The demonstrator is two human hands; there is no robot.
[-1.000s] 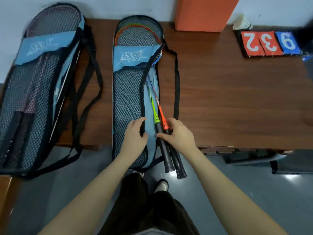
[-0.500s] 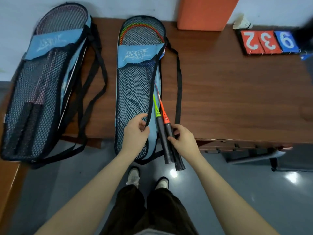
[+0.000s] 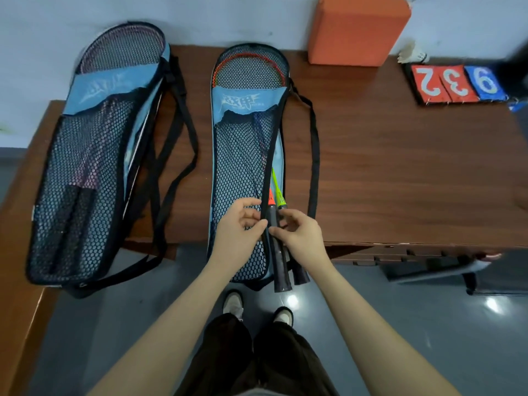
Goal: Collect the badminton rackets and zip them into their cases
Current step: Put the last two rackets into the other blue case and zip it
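A blue mesh racket case (image 3: 243, 155) lies on the brown table (image 3: 400, 172), its lower end hanging over the front edge. Two rackets sit in it, their black handles (image 3: 281, 270) sticking out of the open right side, with orange and yellow-green shaft ends above. My left hand (image 3: 243, 227) pinches the case's black edge beside the handles. My right hand (image 3: 300, 232) pinches the handles from the right. A second case (image 3: 94, 167) at the left holds two rackets inside its mesh.
An orange block (image 3: 357, 27) stands at the back against the wall. A shuttlecock (image 3: 411, 52) and a red and blue number board (image 3: 457, 84) lie at the back right. Black carry straps (image 3: 314, 155) trail over the table. Grey floor and my shoes are below.
My view has tilted and drawn in. The handles sit a little further up into the case, and both hands have come close together at the case's open edge.
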